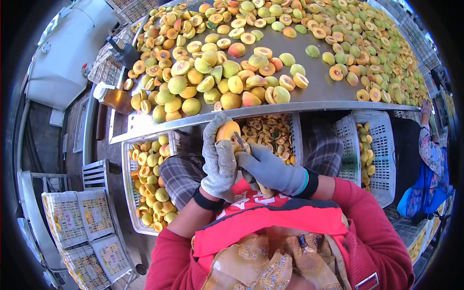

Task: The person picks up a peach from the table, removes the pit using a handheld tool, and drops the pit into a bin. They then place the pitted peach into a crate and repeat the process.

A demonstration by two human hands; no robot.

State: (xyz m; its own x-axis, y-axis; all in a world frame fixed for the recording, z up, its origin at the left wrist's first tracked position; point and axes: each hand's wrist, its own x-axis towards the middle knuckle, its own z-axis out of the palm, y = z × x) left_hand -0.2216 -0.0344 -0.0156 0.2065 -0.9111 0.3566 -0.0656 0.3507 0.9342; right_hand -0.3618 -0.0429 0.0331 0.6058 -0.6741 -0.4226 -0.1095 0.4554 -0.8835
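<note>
peach (pixel 227 130) clasped by left hand (pixel 219 162), knife (pixel 240 142) pinched by right hand (pixel 273 170), heaped table (pixel 319 82) ahead

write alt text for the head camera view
A gloved left hand holds a peach while the gloved right hand presses a small knife to it, below a metal table heaped with whole and halved fruit; white crates stand underneath.

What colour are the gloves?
Grey, on the left hand holding the fruit and the right hand with the knife; head view.
</note>
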